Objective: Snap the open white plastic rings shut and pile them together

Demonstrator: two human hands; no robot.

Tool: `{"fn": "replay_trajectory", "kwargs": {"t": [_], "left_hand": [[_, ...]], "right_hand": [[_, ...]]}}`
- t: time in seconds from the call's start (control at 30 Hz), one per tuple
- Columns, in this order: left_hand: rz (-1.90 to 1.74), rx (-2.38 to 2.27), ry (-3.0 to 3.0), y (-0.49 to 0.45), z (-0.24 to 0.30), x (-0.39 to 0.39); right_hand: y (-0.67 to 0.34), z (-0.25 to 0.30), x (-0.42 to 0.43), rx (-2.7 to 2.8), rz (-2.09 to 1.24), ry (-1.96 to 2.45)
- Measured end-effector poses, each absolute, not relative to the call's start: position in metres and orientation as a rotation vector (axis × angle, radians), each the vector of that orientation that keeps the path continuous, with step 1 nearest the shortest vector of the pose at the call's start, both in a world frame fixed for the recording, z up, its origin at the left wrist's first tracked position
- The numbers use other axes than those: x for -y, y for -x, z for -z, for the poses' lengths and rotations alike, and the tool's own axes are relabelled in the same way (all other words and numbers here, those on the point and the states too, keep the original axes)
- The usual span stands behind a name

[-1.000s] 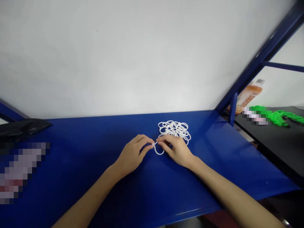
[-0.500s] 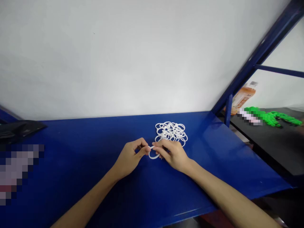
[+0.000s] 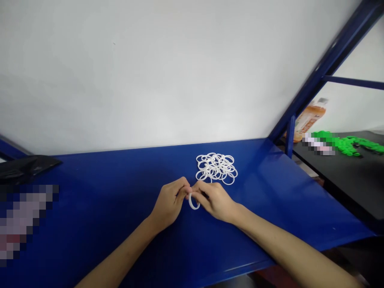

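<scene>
A single white ring (image 3: pixel 194 207) hangs between my two hands, just above the blue table. My left hand (image 3: pixel 171 202) pinches its upper left edge between thumb and fingers. From the other side, my right hand (image 3: pixel 216 200) grips the same ring, its fingertips almost touching those of the left. The top of the ring is hidden by the fingers. Right behind my right hand lies a loose heap of white rings (image 3: pixel 217 166), overlapping one another on the table.
The blue table (image 3: pixel 105 180) meets a pale wall at the back. At far left lies a black plastic bag (image 3: pixel 33 166). Blue metal framing (image 3: pixel 312 82) rises on the right, beyond which a black surface holds a bunch of green pieces (image 3: pixel 348 144) and an orange-labelled bottle (image 3: pixel 310 120).
The ring has turned and now hangs lower and more edge-on. My hands have drawn closer together and shifted slightly downward in view.
</scene>
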State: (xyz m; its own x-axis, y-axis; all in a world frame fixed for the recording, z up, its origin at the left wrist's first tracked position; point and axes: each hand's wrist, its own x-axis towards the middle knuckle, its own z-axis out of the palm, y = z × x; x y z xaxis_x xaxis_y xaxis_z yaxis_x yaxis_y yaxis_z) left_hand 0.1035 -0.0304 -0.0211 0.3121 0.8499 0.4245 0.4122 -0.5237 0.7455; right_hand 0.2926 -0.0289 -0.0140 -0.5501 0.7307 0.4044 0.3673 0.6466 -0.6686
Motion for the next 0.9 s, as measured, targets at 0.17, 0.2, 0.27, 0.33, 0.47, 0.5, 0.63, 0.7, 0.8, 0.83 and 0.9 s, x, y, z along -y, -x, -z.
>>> {"fn": "replay_trajectory", "kwargs": {"t": [0.17,0.2,0.27,0.33,0.47,0.5,0.63,0.7,0.8,0.83,0.9], "left_hand": [[-1.084,-1.105,-2.144,-0.0996,0.0234,0.0264],[-1.068,-1.093,-2.154,-0.0985,0.0237,0.0257],[-1.056,-1.086,-2.16,-0.0975,0.0238,0.0246],[-1.069,-1.089,-2.154,-0.0977,0.0239,0.0242],[-1.088,-1.072,-2.146,-0.0988,0.0249,0.0244],[-1.094,-1.067,-2.153,-0.0986,0.0254,0.0246],[-1.114,-1.048,-2.193,-0.0963,0.0269,0.026],[-1.126,-1.036,-2.203,-0.0953,0.0273,0.027],[-1.139,-1.016,-2.219,-0.0947,0.0277,0.0289],[-1.136,-1.015,-2.222,-0.0947,0.0278,0.0293],[-1.122,-1.019,-2.224,-0.0948,0.0278,0.0287]], "right_hand": [[-0.2932,0.0151,0.0251,2.102,-0.598,0.992],[-0.294,0.0151,0.0243,2.1,-0.579,1.01],[-0.2957,0.0152,0.0233,2.112,-0.564,1.003],[-0.297,0.0152,0.0234,2.131,-0.576,0.953],[-0.2977,0.0143,0.0249,2.191,-0.575,0.886],[-0.2978,0.0138,0.0252,2.209,-0.562,0.882],[-0.2986,0.0115,0.0261,2.285,-0.479,0.829],[-0.2995,0.0103,0.027,2.322,-0.413,0.791],[-0.3,0.0085,0.0298,2.374,-0.308,0.761],[-0.2998,0.0081,0.0306,2.39,-0.282,0.758],[-0.2995,0.0079,0.0312,2.411,-0.243,0.761]]}}
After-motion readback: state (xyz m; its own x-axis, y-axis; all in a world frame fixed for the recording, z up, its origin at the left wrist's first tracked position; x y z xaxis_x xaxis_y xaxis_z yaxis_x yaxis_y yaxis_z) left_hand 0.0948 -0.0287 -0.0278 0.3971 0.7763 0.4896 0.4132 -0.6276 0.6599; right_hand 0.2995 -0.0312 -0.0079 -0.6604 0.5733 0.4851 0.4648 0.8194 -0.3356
